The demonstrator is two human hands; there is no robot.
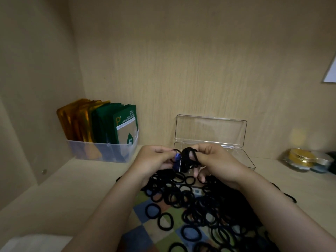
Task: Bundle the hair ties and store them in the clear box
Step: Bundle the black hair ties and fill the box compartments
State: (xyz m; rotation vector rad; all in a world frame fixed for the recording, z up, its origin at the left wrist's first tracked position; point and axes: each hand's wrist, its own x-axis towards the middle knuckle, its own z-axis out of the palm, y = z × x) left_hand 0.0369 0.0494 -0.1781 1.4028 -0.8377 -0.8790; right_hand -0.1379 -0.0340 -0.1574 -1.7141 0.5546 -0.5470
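Note:
A big heap of loose black hair ties [198, 202] lies on a checkered cloth [145, 233] in front of me. Both hands are raised just above the heap. My right hand [214, 160] grips a small bunch of black hair ties [189, 157]. My left hand [154, 160] pinches a small blue item [177, 161] against that bunch; what it is I cannot make out. Right behind my hands stands the clear box [241, 155], its lid [211, 130] raised upright; my hands hide part of its tray.
A translucent bin [101, 152] of gold and green sachets stands at the back left. Small round jars with gold lids [301, 159] sit at the far right. Wooden walls close in at the back and left. A pale sheet [36, 242] lies at the lower left.

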